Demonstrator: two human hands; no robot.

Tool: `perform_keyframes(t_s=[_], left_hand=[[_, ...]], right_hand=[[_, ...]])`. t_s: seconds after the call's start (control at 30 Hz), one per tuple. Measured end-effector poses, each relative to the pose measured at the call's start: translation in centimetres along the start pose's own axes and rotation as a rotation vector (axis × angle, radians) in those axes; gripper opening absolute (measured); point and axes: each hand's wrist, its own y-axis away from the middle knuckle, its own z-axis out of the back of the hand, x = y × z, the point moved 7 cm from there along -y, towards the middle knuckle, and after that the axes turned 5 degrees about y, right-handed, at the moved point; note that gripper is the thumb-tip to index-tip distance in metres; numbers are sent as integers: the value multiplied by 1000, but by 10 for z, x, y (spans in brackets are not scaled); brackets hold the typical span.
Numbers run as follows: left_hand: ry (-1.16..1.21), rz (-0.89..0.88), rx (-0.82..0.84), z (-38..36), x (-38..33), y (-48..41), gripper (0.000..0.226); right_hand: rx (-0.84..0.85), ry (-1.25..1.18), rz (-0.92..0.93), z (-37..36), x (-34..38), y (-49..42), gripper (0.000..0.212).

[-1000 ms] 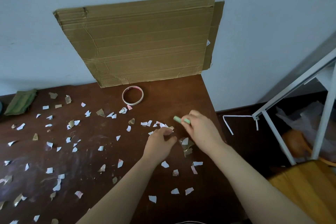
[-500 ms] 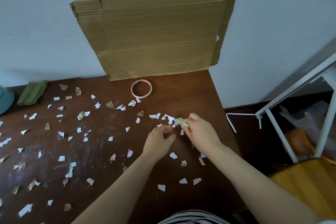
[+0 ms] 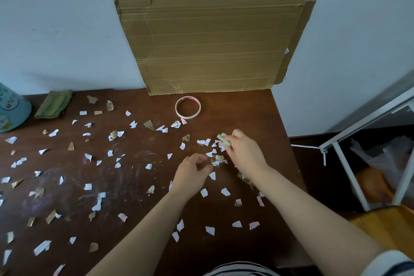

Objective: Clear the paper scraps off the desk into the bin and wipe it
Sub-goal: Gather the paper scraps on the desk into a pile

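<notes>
Both forearms [image 3: 300,206] are bare down to the left hand [image 3: 192,176] and right hand [image 3: 246,157], as I see them on the head feed. The right sleeve [image 3: 391,263] shows at the bottom right corner: pale cloth with dark stripes across it. The shirt front [image 3: 242,272] shows at the bottom edge with the same dark-and-white stripes. The stripe colour is too blurred to name more closely.

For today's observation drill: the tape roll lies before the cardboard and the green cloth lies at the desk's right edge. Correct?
No: the head view shows the green cloth near the desk's left end. The tape roll does lie before the cardboard.
</notes>
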Motion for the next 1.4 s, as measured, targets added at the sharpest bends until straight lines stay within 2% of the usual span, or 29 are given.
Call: perform_keyframes(t_s=[0.17, 0.37, 0.53, 0.73, 0.97, 1.07, 1.27, 1.4], left_hand=[[32, 2, -9, 9, 6, -7, 30], [18, 1, 2, 19, 12, -11, 32], [-6, 19, 22, 26, 18, -11, 35], [19, 22, 3, 36, 23, -15, 34], [62, 19, 0, 44, 23, -22, 34], [70, 22, -3, 45, 25, -21, 34], [70, 6, -5, 48, 28, -17, 33], [59, -9, -8, 53, 31, -13, 34]], right_hand=[[34, -68, 145, -8, 29, 19, 24], [-104, -69, -26, 23, 7, -30, 27], [-2, -14, 7, 4, 28, -41, 30], [91, -88, 165, -14, 64, -20, 27], [-84, -100, -34, 12, 28, -49, 25], [-56, -45, -42, 4, 32, -52, 27], [96, -46, 139, -24, 83, -26, 28], [-70, -133, 41, 7, 63, -34, 25]])
